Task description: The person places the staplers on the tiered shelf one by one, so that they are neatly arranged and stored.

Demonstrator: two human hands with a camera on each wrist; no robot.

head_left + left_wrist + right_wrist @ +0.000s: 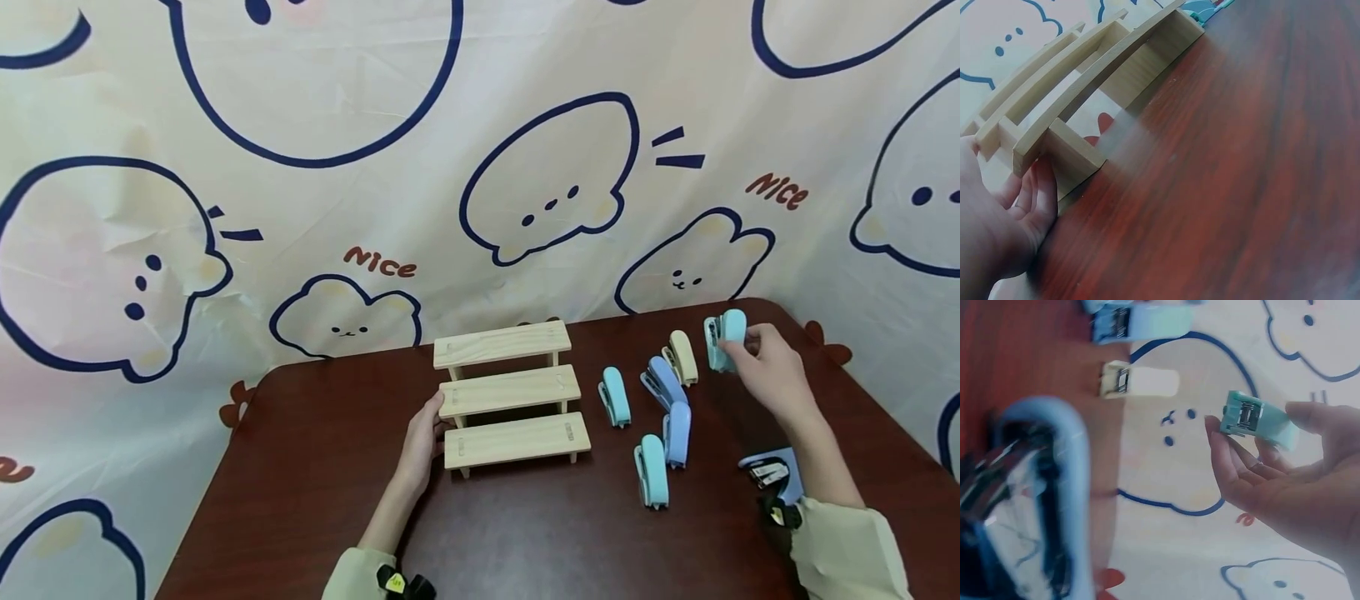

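In the head view a pale wooden three-tier stand (517, 392) is on the dark table. My left hand (420, 442) grips its left end, thumb by the middle tier and fingers curled at the side support; the left wrist view shows this hand (1016, 219) close up. At the far right my right hand (776, 375) holds a turquoise stapler (725, 340) between thumb and fingers. The right wrist view shows that stapler (1257, 422) with its metal mechanism facing the camera. Left of it stands a cream stapler (681, 358).
Two blue staplers (663, 382) touch end to end right of the stand. Two turquoise staplers, one nearer the stand (614, 397) and one nearer the front (651, 472), stand by them. Another blue stapler (791, 479) lies under the right forearm. A printed cloth (525, 283) hangs behind the table.
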